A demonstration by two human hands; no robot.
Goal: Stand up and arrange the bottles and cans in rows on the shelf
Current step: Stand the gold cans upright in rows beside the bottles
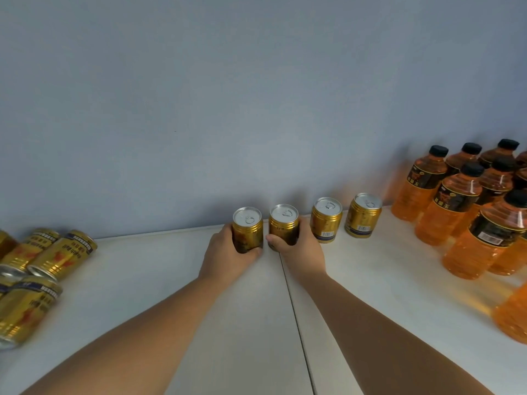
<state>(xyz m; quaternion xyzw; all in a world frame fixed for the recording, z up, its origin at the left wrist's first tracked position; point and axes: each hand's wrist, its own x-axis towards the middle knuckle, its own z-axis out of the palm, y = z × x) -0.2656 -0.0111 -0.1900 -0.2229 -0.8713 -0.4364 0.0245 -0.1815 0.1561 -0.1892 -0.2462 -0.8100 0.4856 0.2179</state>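
A pale blue wall (pixel 199 95) backs the white shelf (pixel 159 280). At far right stands a cluster of clear plastic bottles of orange drink (pixel 445 212), black-capped and upright, their dark labels too blurred to read. At near left lie several gold metal cans (pixel 61 256) on their sides, long axes slanting toward the wall — lettering illegible. Four more gold cans stand upright in a row along the wall; the right two (pixel 343 220) show barcodes. The left hand (pixel 228 256) wraps the leftmost can (pixel 247 230), the right hand (pixel 299 252) wraps its neighbour (pixel 283 225), forearms stretched forward.
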